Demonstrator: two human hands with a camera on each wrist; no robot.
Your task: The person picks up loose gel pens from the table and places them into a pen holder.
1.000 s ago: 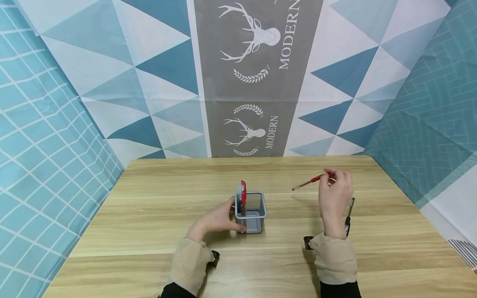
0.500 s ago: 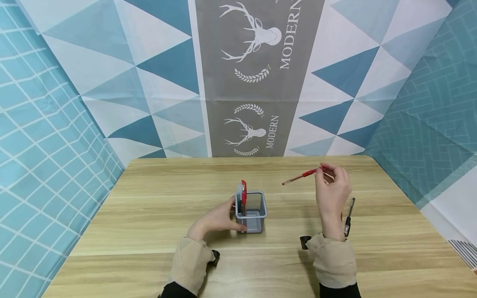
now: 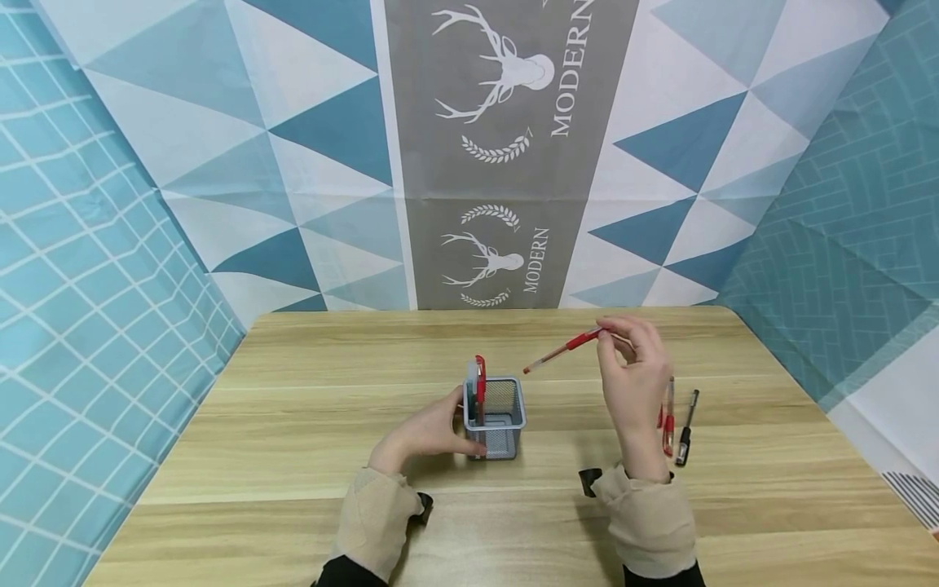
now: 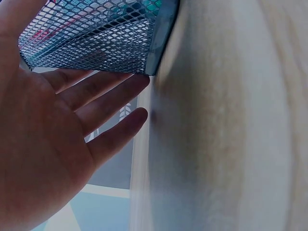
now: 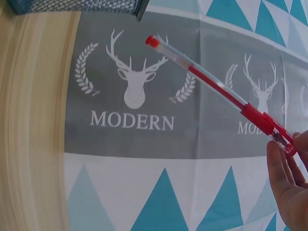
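Observation:
A grey mesh pen holder (image 3: 501,442) stands upright on the wooden table, with a red pen (image 3: 480,383) and a pale-capped pen (image 3: 471,373) along its left side. My left hand (image 3: 429,428) grips the holder from the left, thumb in front and fingers behind; in the left wrist view the fingers (image 4: 103,101) lie against the mesh (image 4: 101,41). My right hand (image 3: 634,371) is raised to the right of the holder. Between thumb and fingertips it pinches one end of a red gel pen (image 5: 216,86), whose other end slants down towards the holder.
Right of my right wrist a black pen (image 3: 686,432) lies on the table. Beside it is another red pen (image 3: 669,428), and a further red bit shows partly behind the wrist. A patterned backdrop (image 3: 484,163) rises at the table's far edge.
My right hand has moved left with the red pen, nearer the holder. The red pen on the table, earlier hidden by that arm, now shows. My left hand and the holder have stayed put.

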